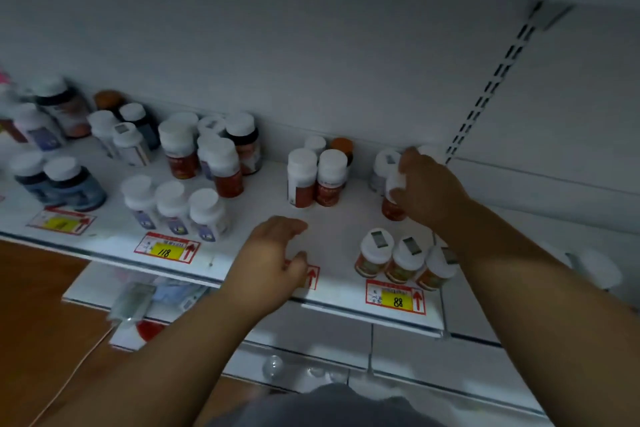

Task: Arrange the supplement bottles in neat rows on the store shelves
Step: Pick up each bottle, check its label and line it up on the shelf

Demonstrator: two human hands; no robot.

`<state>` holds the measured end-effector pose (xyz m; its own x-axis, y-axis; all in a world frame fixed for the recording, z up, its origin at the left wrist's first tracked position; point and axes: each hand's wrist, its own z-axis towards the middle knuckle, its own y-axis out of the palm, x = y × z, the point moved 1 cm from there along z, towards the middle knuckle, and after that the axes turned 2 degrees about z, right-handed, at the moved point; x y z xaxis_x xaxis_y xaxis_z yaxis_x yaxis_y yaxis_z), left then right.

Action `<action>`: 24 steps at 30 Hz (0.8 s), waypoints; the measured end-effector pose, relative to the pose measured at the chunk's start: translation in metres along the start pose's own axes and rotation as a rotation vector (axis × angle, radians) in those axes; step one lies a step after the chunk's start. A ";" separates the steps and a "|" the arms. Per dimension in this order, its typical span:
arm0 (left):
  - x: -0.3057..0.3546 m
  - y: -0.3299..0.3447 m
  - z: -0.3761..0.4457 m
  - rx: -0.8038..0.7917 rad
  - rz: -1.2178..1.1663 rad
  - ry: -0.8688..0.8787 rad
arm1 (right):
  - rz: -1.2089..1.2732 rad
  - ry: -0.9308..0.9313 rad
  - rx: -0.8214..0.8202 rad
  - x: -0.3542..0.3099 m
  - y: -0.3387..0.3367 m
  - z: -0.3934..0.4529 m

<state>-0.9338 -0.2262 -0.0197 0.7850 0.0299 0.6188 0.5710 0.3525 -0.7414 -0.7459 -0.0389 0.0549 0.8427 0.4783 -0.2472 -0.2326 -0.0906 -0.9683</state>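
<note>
Two hands up on shelf (263, 198). Our right hand (427, 189) wraps red-label bottle (394, 192), upright, at right rear. Left hand (273, 253) loose, empty, near front edge. Right grip nearer; front trio (405, 260) sits just below.

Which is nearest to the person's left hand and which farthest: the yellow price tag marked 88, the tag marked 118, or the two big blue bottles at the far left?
From the left hand, seen from the head camera:
1. The 88 tag, on the shelf's front edge, to the hand's right.
2. The 118 tag, on the same edge, to its left.
3. The blue bottles, far left on the shelf.
</note>
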 end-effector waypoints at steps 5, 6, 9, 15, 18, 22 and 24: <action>-0.014 -0.013 -0.007 0.014 0.049 -0.045 | 0.133 -0.127 0.175 -0.033 -0.009 -0.012; -0.017 -0.016 -0.007 0.006 0.064 -0.040 | 0.170 -0.163 0.191 -0.043 -0.010 -0.016; -0.028 -0.022 -0.009 -0.028 0.091 -0.056 | 0.236 -0.232 0.158 -0.073 -0.008 -0.027; -0.042 -0.029 -0.012 -0.094 0.041 -0.024 | 0.236 -0.202 0.043 -0.130 0.022 -0.033; -0.046 -0.031 -0.008 -0.061 -0.085 -0.013 | 0.252 -0.183 -0.009 -0.154 0.043 -0.036; -0.053 -0.030 -0.006 -0.065 -0.173 -0.057 | 0.285 -0.139 -0.068 -0.166 0.064 -0.042; -0.058 -0.030 -0.008 -0.065 -0.170 -0.050 | 0.308 -0.140 -0.070 -0.166 0.068 -0.046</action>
<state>-0.9944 -0.2459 -0.0350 0.6639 0.0217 0.7475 0.7100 0.2955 -0.6392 -0.8790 -0.1643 0.0280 0.6620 0.5337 -0.5262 -0.4280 -0.3071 -0.8500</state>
